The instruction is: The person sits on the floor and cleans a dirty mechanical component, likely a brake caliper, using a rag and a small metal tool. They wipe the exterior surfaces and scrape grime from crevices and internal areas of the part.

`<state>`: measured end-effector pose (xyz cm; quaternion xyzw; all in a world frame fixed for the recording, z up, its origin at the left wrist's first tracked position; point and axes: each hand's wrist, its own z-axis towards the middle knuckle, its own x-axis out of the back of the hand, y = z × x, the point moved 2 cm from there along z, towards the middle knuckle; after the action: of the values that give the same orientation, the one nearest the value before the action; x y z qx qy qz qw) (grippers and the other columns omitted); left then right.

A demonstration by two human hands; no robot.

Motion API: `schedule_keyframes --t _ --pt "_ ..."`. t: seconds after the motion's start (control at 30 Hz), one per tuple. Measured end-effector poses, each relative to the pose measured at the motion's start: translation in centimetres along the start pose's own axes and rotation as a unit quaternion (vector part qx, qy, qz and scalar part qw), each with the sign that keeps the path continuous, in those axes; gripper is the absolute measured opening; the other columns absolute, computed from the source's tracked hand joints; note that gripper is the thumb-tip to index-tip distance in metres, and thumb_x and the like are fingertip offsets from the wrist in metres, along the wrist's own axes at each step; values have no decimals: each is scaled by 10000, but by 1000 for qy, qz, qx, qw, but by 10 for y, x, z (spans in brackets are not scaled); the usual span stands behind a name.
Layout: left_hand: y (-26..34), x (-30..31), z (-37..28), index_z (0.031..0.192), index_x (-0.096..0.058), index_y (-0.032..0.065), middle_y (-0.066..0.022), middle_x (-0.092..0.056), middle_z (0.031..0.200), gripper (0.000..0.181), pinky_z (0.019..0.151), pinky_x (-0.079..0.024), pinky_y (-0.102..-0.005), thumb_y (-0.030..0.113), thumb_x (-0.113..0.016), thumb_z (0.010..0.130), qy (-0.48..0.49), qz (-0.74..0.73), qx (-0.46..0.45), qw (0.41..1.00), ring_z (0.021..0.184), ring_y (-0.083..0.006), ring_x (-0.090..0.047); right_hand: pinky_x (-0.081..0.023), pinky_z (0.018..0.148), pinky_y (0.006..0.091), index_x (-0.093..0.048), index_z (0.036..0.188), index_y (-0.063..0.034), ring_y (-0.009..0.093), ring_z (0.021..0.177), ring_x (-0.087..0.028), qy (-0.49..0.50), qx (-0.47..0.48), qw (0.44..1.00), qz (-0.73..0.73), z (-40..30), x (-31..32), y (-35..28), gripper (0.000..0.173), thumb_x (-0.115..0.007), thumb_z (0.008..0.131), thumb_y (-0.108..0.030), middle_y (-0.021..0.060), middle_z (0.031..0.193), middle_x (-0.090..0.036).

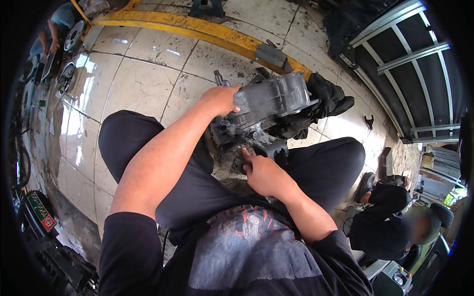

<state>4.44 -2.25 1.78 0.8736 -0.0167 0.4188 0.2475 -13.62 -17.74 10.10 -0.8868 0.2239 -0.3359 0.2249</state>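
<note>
A grey cast-metal gearbox housing (259,101) sits on the tiled floor between my bent knees, with dark grime on its near side. My left hand (222,100) grips the housing's upper left end, thumb and fingers over its edge. Close to the lower round opening of the housing, my right hand (268,175) pinches a small grimy piece (245,151). That piece lies against the casting, and its kind cannot be made out. A metal shaft end (218,77) sticks up just beyond my left hand.
Beyond the housing a yellow steel beam (192,27) crosses the floor. Black cloth (326,98) is bunched at right, near a forked metal part (369,122). One person (385,222) sits at lower right; another person's hands (52,46) are far left, near a wheel rim (74,36).
</note>
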Motion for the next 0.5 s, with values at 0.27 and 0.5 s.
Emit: schedule_keyframes --t 0.27,0.5 --pt "-4 -6 2 1626 -356 172 -207 -688 1294 866 999 -515 -469 385 -782 902 9 -1 -3 1000 1186 -396 -656 -522 909 530 -586 1412 30 500 990 -673 22 20 999 25 5 -11 7 471 -598 974 -143 352 976 -685" --pt "-9 -7 5 1624 -359 171 -209 -694 1278 860 990 -520 -466 391 -778 905 6 -8 -7 1000 1174 -405 -658 -526 930 509 -534 1483 -14 499 1045 -669 37 37 998 29 26 -16 22 563 -648 962 -192 356 1056 -682"
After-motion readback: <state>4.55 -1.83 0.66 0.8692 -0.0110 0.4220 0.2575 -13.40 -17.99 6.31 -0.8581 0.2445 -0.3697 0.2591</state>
